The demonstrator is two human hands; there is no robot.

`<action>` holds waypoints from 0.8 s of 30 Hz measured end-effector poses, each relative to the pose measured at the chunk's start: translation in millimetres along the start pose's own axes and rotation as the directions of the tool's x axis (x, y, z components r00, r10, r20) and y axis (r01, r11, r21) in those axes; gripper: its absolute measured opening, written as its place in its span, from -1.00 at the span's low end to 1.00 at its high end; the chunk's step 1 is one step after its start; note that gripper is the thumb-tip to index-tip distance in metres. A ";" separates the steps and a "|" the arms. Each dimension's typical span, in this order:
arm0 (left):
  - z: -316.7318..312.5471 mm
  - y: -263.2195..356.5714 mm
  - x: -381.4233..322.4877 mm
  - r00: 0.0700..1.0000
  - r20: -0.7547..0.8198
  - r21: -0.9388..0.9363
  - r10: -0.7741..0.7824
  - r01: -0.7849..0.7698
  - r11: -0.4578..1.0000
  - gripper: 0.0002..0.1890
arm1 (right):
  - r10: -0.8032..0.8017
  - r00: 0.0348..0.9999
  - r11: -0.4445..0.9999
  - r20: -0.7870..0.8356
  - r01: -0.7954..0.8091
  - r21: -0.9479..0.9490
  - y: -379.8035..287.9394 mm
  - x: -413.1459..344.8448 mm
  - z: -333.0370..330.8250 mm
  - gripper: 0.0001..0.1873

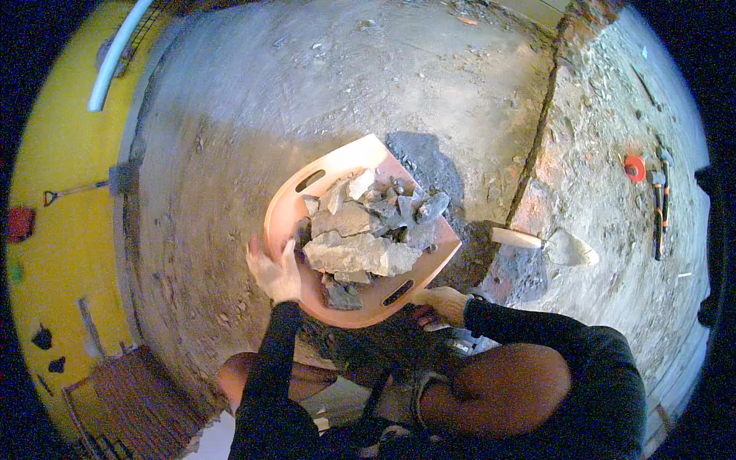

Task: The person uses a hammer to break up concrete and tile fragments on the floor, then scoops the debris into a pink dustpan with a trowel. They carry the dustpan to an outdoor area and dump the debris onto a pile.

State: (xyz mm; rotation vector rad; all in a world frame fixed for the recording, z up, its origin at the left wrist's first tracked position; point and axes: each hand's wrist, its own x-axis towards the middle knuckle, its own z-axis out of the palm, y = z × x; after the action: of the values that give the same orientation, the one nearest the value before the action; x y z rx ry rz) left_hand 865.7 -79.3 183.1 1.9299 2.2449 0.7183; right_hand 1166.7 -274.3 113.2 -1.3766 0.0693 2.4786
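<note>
An orange-pink plastic rubble scoop (276, 218) with two slot handles lies before me, heaped with broken pieces of stone or concrete (362, 253). At its left rim is my left hand (277, 270), thumb over the inner side and fingers outside, so it grips the edge. My right hand (440, 305) is at the near right rim, close to the slot; its fingers are partly under the edge and dark, and their hold is unclear. A trowel (569, 247) with a wooden handle lies to the right of the scoop.
Hammers (659, 213) and a red round object (635, 168) lie at far right. A crack or step edge (537, 138) runs across the rough ground. A spade (123, 179) and a pale blue pipe (118, 57) are at left, by a yellow surface. Dark corrugated material (144, 402) is at lower left.
</note>
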 end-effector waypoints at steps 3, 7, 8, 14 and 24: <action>31.3 18.9 66.8 0.956 0.158 0.059 0.247 -0.258 0.964 -0.09 | 0.014 1.000 0.998 0.010 -0.015 0.064 7.9 12.5 6.1 -0.54; 87.4 37.7 143.7 0.705 0.692 -0.131 0.158 -0.093 0.987 -0.10 | 0.020 0.984 0.985 0.179 -0.051 0.166 22.6 29.6 18.8 -0.61; 102.1 40.4 155.9 0.637 0.760 -0.128 0.130 -0.050 0.991 -0.15 | 0.004 0.976 0.984 0.219 -0.043 0.173 26.9 34.1 25.3 -0.63; 154.0 19.6 187.5 0.510 0.859 -0.043 0.051 -0.028 0.999 -0.37 | -0.115 0.990 0.983 0.078 0.102 0.151 24.1 46.7 56.2 -0.59; 161.0 19.0 187.0 0.553 0.826 -0.039 0.109 -0.136 0.990 -0.47 | -0.162 0.961 0.987 -0.223 0.152 -0.059 -18.3 25.9 79.3 -0.52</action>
State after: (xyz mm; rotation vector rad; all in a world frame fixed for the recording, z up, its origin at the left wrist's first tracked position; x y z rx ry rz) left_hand 905.8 146.9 91.1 1.8543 1.5092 -0.2475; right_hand 1094.0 -235.7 136.1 -1.6119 -0.0402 2.1976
